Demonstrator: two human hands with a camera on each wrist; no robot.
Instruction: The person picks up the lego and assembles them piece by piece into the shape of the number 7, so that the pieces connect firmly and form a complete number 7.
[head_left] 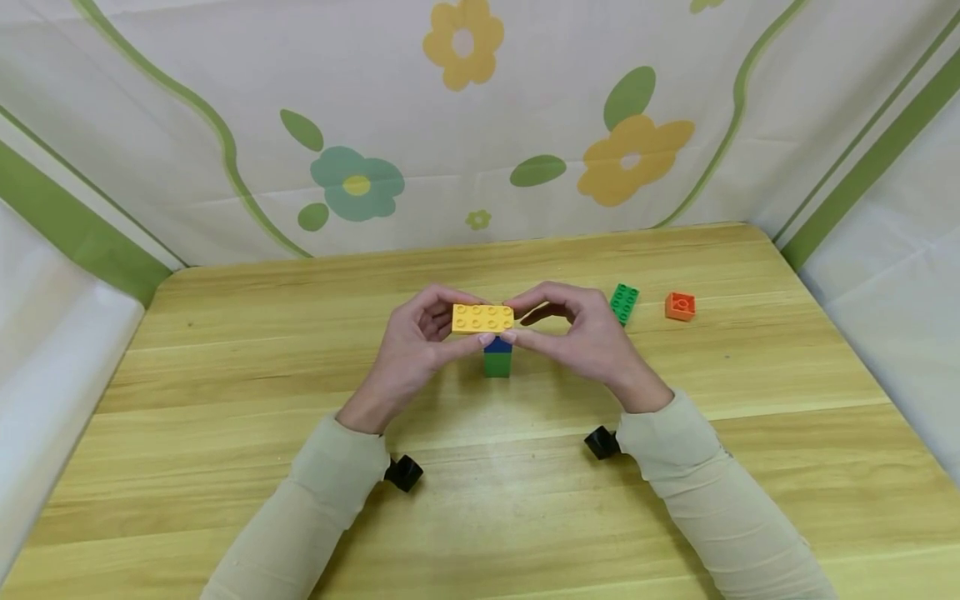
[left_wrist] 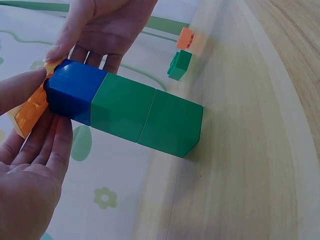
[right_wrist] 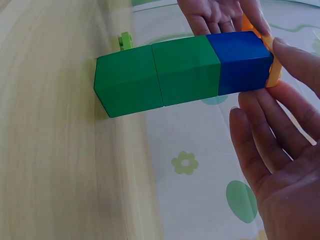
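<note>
Both hands meet over a small upright tower of toy building bricks. On top lies a yellow brick (head_left: 482, 319), longer than the tower is wide and sticking out to the left. My left hand (head_left: 405, 350) pinches its left part between thumb and fingers; my right hand (head_left: 592, 342) pinches the right end, the thumb tips almost meeting. Below the yellow brick sits a blue brick (left_wrist: 75, 90). Under that come two green bricks, an upper one (left_wrist: 123, 107) and a lower one (left_wrist: 171, 123), which stands on the table. In the right wrist view, the yellow brick (right_wrist: 274, 65) rests against the blue brick's top.
A green brick (head_left: 623, 303) and an orange brick (head_left: 680, 306) lie on the wooden table (head_left: 495, 500), right of the tower. A light green piece (right_wrist: 126, 41) shows behind the tower in the right wrist view. A flowered cloth (head_left: 420, 125) hangs behind the table.
</note>
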